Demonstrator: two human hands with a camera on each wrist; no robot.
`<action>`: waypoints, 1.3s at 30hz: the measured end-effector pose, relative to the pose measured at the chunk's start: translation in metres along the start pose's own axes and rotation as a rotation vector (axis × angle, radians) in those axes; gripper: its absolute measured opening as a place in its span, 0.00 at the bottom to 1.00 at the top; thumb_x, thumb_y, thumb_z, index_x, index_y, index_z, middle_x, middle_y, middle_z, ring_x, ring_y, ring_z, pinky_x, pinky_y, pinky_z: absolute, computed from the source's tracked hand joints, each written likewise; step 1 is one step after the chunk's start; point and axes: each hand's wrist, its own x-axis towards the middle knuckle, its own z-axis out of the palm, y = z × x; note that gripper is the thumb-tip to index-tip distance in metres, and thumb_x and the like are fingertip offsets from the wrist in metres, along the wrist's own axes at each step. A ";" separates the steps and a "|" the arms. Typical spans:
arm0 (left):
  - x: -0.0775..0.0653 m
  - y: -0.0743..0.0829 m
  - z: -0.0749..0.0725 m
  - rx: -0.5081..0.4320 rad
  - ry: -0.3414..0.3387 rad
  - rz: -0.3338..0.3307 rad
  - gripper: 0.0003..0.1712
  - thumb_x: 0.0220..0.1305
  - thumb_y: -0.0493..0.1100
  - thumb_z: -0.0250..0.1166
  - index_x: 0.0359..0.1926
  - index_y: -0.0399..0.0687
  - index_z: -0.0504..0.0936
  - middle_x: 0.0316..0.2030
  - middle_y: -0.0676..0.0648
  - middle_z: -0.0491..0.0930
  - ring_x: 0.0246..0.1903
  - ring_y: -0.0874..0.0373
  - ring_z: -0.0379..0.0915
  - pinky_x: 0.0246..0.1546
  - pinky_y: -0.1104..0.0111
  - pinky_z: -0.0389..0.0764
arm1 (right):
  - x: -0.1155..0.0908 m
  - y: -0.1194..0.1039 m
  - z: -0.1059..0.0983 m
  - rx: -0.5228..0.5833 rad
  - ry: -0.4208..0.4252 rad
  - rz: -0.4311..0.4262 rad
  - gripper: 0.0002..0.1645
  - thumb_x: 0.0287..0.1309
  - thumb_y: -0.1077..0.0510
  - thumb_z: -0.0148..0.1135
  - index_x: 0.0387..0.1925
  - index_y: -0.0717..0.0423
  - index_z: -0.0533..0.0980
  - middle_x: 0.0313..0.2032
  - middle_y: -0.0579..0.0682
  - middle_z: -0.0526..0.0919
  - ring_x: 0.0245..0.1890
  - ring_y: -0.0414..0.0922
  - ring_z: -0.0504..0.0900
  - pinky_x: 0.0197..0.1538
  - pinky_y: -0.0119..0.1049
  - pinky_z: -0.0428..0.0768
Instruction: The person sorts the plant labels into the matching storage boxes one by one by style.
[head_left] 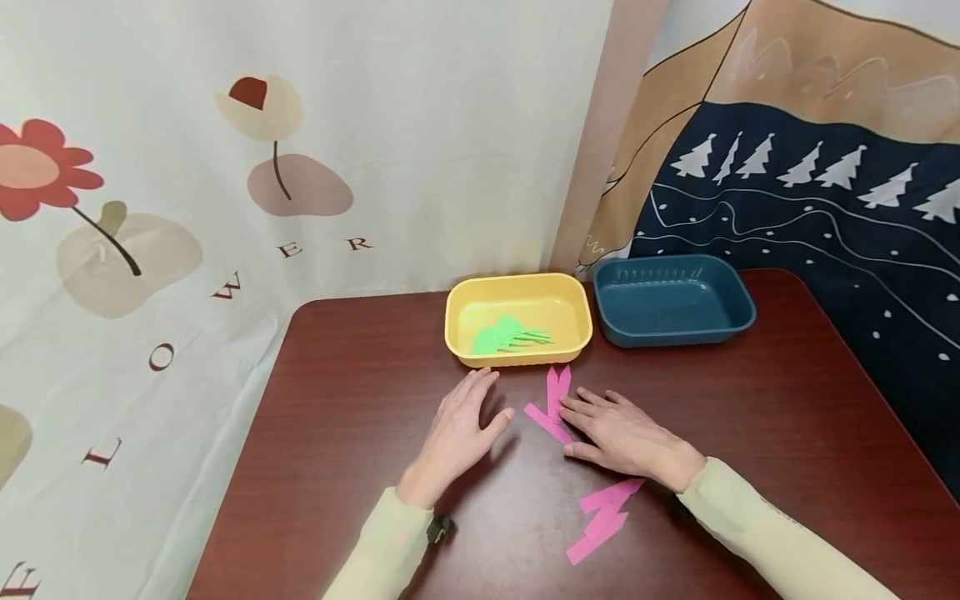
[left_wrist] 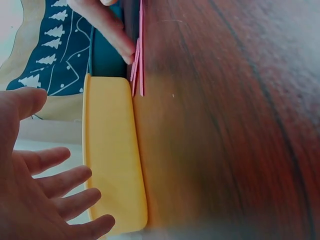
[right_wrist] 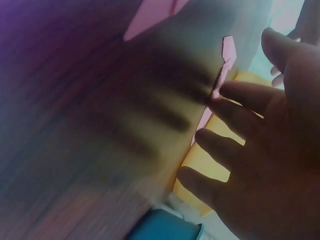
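My right hand (head_left: 628, 435) is spread low over the table, palm down. Its fingertips touch or nearly touch a small group of flat pink strips (head_left: 553, 396), some with pointed ends; part of the group is hidden under the fingers. In the right wrist view the fingers (right_wrist: 220, 147) are straight and apart beside the strips (right_wrist: 228, 50). To the left of that group, my left hand (head_left: 456, 427) hovers with fingers extended and thumb apart, holding nothing. More pink strips (head_left: 602, 523) lie nearer me, below the right hand, overlapping one another.
A yellow plastic tray (head_left: 517, 360) stands just beyond the hands, with several bright green cut-outs (head_left: 495, 336) inside. To its right is a dark blue tray (head_left: 675, 339). The brown table (head_left: 322, 400) ends at printed curtains (head_left: 420, 167) behind and beside it.
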 end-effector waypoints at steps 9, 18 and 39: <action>0.003 0.000 0.008 -0.017 -0.021 0.031 0.35 0.69 0.54 0.66 0.71 0.42 0.74 0.70 0.39 0.72 0.72 0.38 0.63 0.69 0.41 0.63 | -0.036 0.023 -0.006 0.094 -0.004 0.067 0.36 0.69 0.35 0.61 0.69 0.51 0.77 0.69 0.51 0.76 0.73 0.59 0.68 0.70 0.67 0.63; 0.003 0.003 0.011 0.023 -0.039 0.033 0.35 0.68 0.54 0.67 0.70 0.43 0.75 0.69 0.40 0.74 0.72 0.41 0.65 0.69 0.42 0.65 | -0.044 0.035 -0.010 0.134 0.067 0.097 0.27 0.65 0.36 0.67 0.56 0.48 0.84 0.58 0.49 0.83 0.61 0.53 0.79 0.64 0.62 0.73; 0.002 0.004 0.017 0.021 -0.066 0.035 0.34 0.68 0.56 0.66 0.70 0.45 0.76 0.68 0.44 0.75 0.71 0.45 0.67 0.68 0.43 0.65 | -0.011 0.026 -0.012 -0.062 0.195 0.402 0.16 0.53 0.58 0.77 0.27 0.61 0.76 0.23 0.52 0.71 0.22 0.48 0.73 0.28 0.43 0.78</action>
